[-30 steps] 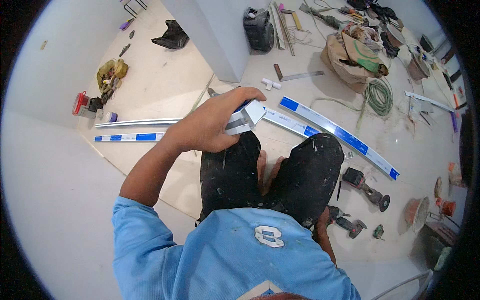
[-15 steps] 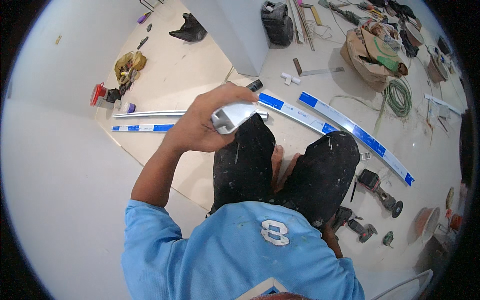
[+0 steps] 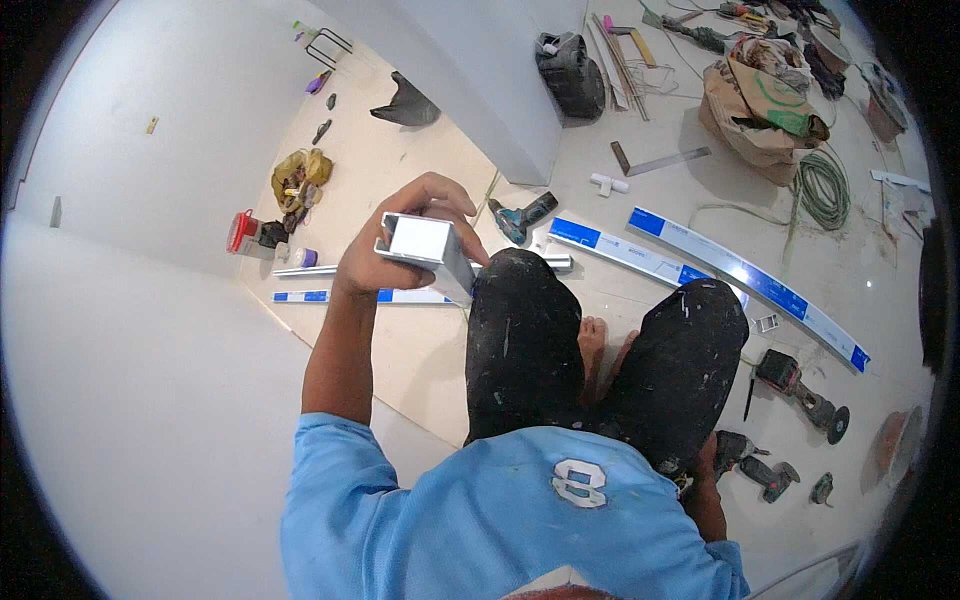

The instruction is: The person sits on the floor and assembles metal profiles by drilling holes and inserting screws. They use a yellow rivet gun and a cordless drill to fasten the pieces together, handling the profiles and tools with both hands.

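Raised in front of my left knee, my left hand is closed around a short piece of aluminium channel. Its pale flat face and a lipped edge show. My right hand is low beside my right thigh, its fingers mostly hidden; something small and yellowish shows by it, too unclear to name. Close to that hand a cordless drill lies on the floor. Past my left knee rests a teal and black cordless drill.
Long blue-and-white wrapped profiles lie ahead. An angle grinder and a small metal offcut are at right. Beyond are a try square, a white pipe tee, a coiled hose and a wall corner.
My left hand has turned the channel piece, so its flat face shows instead of its hollow end. The view has shifted, uncovering the teal drill and more of my right hand.
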The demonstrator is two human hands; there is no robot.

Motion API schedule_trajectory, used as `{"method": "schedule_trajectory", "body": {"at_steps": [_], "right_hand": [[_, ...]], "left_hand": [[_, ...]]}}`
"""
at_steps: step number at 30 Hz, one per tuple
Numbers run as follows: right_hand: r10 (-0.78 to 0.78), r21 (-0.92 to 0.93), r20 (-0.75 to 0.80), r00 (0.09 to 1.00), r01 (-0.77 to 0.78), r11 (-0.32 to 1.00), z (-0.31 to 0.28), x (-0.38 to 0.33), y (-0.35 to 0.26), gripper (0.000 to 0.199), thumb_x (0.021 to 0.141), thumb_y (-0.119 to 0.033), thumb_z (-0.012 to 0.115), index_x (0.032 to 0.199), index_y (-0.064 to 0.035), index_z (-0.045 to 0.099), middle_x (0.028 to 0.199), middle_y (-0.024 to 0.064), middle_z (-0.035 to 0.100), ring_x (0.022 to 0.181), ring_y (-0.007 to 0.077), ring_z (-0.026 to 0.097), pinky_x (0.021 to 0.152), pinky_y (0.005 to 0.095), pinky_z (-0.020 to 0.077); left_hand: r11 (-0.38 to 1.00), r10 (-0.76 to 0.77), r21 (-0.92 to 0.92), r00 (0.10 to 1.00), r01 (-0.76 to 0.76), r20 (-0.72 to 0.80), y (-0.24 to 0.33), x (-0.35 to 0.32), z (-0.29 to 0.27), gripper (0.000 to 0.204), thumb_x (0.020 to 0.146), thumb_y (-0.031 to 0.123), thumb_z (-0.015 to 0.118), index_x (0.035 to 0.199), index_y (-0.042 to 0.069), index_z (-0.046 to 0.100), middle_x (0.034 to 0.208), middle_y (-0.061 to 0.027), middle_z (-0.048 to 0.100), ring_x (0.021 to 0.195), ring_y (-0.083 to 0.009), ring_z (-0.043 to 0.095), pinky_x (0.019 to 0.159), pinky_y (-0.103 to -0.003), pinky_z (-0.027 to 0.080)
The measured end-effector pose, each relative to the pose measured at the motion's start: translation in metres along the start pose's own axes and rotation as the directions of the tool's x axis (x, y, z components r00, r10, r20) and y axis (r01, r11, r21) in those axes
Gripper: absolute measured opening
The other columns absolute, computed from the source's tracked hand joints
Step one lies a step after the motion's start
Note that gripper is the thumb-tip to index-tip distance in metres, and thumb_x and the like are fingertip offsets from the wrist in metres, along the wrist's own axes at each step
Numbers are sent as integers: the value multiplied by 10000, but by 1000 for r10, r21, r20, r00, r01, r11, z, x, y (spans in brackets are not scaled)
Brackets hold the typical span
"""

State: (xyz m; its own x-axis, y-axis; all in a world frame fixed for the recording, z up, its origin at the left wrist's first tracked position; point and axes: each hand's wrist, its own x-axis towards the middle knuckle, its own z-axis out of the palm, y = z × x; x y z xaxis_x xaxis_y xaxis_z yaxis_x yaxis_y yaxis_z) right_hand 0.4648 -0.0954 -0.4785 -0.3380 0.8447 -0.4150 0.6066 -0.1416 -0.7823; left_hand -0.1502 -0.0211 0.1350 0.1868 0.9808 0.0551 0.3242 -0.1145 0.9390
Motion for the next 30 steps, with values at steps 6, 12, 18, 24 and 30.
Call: {"method": "schedule_trajectory", "body": {"at_steps": [6,12,18,24,30], "right_hand": [[119,-200,-255,960,-173,964,-63,-46,-127,451,975,-264,794,1353,-29,720,1207,277,773,1129,463,743,973,540,583],[167,122,-567,807,-119,985,-131,-31,-252,332,952,-259,873,1057,18,724,905,178,742,808,314,728,766,448,577],[-180,-66,-694,697,186,980,-190,-57,-342,292,903,-168,911,1048,5,726,919,160,728,825,284,723,761,416,569],[-403,-120,-588,701,418,901,-207,-74,-418,240,917,-105,879,1049,11,716,944,154,698,847,286,701,748,417,556],[-567,-250,-503,653,518,818,-216,-84,-438,258,907,-129,889,1044,12,722,942,164,689,843,316,697,747,432,557]], "left_hand": [[951,-110,-284,992,124,67,-9,34,27,1034,587,399,1023,1388,-18,520,941,-206,780,771,-245,773,680,-355,630],[981,-176,173,810,93,560,-3,50,146,889,629,231,1005,1385,51,575,1130,-203,770,1042,-296,801,920,-449,635],[852,-320,521,836,49,446,-6,76,274,664,962,235,831,1505,39,503,1284,-282,708,1223,-420,730,1072,-482,569],[965,41,-260,973,19,226,-43,94,329,766,1036,316,791,1588,-54,410,1676,-318,380,1495,-397,512,1204,-541,471],[750,20,-628,943,205,332,-51,112,343,394,1117,184,697,1425,-16,557,1277,-127,760,1150,-168,733,1016,-342,589]]}}
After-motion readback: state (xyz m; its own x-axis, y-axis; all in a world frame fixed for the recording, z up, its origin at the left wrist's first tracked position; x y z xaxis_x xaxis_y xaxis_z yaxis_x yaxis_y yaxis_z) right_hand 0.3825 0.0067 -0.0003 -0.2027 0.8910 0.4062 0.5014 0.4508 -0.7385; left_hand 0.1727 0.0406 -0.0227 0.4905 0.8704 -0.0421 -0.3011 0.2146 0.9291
